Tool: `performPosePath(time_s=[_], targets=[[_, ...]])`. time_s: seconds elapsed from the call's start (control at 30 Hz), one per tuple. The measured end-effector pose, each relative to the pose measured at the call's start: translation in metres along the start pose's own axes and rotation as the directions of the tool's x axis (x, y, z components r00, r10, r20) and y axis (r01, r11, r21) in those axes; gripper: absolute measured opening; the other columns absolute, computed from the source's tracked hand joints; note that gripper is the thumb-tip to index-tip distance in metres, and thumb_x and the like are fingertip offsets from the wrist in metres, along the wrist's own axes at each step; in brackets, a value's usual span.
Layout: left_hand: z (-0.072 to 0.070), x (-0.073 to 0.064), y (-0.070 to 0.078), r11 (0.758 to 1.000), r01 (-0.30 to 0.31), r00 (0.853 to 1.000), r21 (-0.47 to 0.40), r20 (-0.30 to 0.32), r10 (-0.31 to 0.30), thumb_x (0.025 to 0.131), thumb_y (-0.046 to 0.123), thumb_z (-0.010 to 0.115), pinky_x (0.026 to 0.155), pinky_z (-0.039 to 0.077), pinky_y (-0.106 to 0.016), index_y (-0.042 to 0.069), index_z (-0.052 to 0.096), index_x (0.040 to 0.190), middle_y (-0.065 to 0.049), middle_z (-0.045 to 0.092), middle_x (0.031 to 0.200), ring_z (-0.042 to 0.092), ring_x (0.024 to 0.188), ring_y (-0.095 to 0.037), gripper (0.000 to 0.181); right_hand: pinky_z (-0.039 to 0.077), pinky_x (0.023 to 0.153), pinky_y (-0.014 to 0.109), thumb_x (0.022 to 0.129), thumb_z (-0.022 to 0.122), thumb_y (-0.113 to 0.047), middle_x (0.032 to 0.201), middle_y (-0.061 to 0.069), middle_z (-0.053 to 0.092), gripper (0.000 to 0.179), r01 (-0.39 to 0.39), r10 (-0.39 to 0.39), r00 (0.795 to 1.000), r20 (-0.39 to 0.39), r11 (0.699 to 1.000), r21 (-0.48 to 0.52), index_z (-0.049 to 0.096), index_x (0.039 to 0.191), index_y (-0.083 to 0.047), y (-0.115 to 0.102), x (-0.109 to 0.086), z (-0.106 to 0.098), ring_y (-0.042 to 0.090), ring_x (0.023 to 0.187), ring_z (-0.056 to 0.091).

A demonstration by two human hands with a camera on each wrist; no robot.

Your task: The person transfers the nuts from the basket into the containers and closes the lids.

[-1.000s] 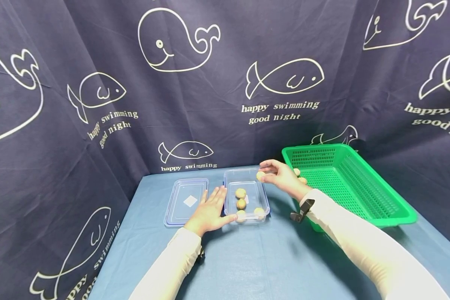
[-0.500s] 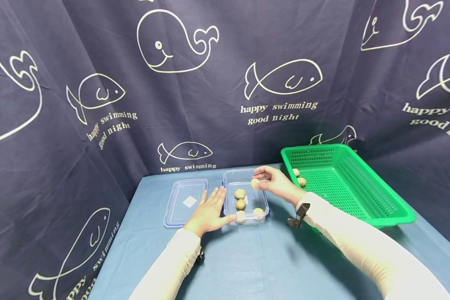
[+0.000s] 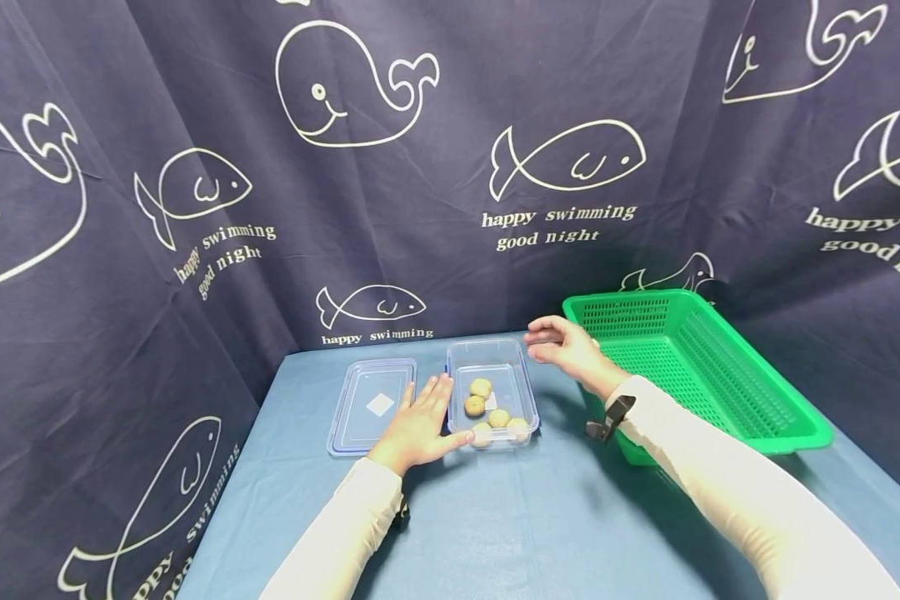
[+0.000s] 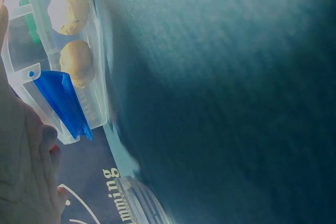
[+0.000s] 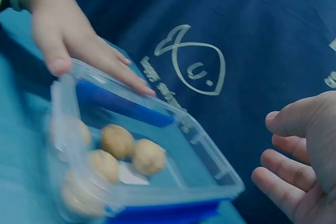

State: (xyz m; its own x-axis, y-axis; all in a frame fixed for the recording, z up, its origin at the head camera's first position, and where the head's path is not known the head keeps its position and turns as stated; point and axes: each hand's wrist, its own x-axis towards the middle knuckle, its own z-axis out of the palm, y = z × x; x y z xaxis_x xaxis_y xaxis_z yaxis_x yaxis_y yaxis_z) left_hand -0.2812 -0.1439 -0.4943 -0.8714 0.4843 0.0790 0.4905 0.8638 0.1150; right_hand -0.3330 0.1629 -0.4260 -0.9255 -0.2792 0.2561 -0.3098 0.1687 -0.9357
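Several walnuts lie inside a clear plastic box with blue side clips, mostly toward its near side. My left hand rests against the box's left side with straight, spread fingers, the thumb at the near corner. To the right of the box, my right hand hovers with loosely bent fingers and holds nothing. In the right wrist view that right hand stands apart from the box, its fingers separated. The left wrist view shows walnuts through the box wall, beside a blue clip.
A green slotted basket stands at the right; my right hand and forearm cover part of its left side. The clear lid lies flat left of the box. A dark printed curtain rises behind the blue-covered table.
My right hand carried a walnut over the box and let it go; the walnut now lies near the front. The hand then moved back right toward the basket. The left hand stayed put.
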Motion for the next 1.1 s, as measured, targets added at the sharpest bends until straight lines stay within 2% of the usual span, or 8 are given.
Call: performPosePath(time_s=[0.17,0.3,0.57,0.73,0.93,1.1], targets=[[-0.002,-0.001,0.000,1.000,0.005,1.000,0.004,0.009,-0.005,0.091,0.079,0.037,0.124,0.004,-0.055,0.003,0.017,0.162,-0.009,0.016,0.168,0.014,0.155,-0.025,0.106,0.059,0.083,0.027,0.093,0.066,0.004,0.129,0.038,0.057,0.045,0.007,-0.005,0.997,-0.082,1.000,0.018,0.048,0.134,0.012,0.005,0.006,-0.023,0.007,0.097,0.069],[-0.002,-0.001,0.000,1.000,0.002,1.000,-0.001,0.009,-0.002,0.091,0.080,0.037,0.124,0.004,-0.055,0.004,0.017,0.162,-0.009,0.017,0.168,0.014,0.155,-0.025,0.106,0.058,0.083,0.025,0.095,0.065,0.002,0.131,0.038,0.055,0.046,0.012,-0.007,0.989,-0.148,0.999,0.032,0.046,0.136,0.012,0.011,0.007,-0.041,0.004,0.096,0.069],[-0.001,0.000,-0.001,1.000,0.011,1.000,0.013,0.016,-0.011,0.090,0.081,0.036,0.124,0.003,-0.054,0.005,0.015,0.162,-0.008,0.015,0.169,0.012,0.156,-0.024,0.107,0.058,0.077,0.021,0.095,0.068,-0.004,0.131,0.036,0.058,0.046,0.005,-0.019,0.964,-0.264,0.999,-0.054,0.050,0.135,0.007,0.033,0.010,-0.074,-0.002,0.088,0.067],[-0.002,-0.001,0.000,1.000,0.002,1.000,0.004,-0.002,-0.002,0.091,0.079,0.038,0.123,0.005,-0.055,0.004,0.018,0.162,-0.008,0.018,0.168,0.015,0.155,-0.026,0.105,0.059,0.080,0.025,0.096,0.067,-0.006,0.131,0.034,0.059,0.045,-0.043,0.010,0.954,-0.298,0.994,-0.103,0.049,0.136,0.007,0.042,0.009,-0.086,-0.002,0.087,0.067],[-0.004,-0.002,0.001,1.000,-0.002,1.000,0.001,-0.009,0.002,0.091,0.078,0.040,0.123,0.006,-0.056,0.004,0.019,0.161,-0.008,0.020,0.168,0.016,0.155,-0.025,0.104,0.059,0.085,0.030,0.096,0.067,-0.005,0.133,0.038,0.055,0.051,-0.117,0.073,0.954,-0.291,0.984,-0.137,0.045,0.140,0.011,0.047,0.005,-0.093,-0.005,0.085,0.064],[-0.005,-0.002,0.002,1.000,-0.003,1.000,0.005,-0.002,0.003,0.092,0.078,0.040,0.123,0.007,-0.056,0.003,0.019,0.161,-0.009,0.019,0.168,0.016,0.155,-0.025,0.104,0.059,0.082,0.031,0.094,0.069,-0.003,0.134,0.039,0.053,0.055,-0.172,0.121,0.951,-0.286,0.972,-0.162,0.043,0.140,0.012,0.057,0.005,-0.096,-0.006,0.084,0.061]])
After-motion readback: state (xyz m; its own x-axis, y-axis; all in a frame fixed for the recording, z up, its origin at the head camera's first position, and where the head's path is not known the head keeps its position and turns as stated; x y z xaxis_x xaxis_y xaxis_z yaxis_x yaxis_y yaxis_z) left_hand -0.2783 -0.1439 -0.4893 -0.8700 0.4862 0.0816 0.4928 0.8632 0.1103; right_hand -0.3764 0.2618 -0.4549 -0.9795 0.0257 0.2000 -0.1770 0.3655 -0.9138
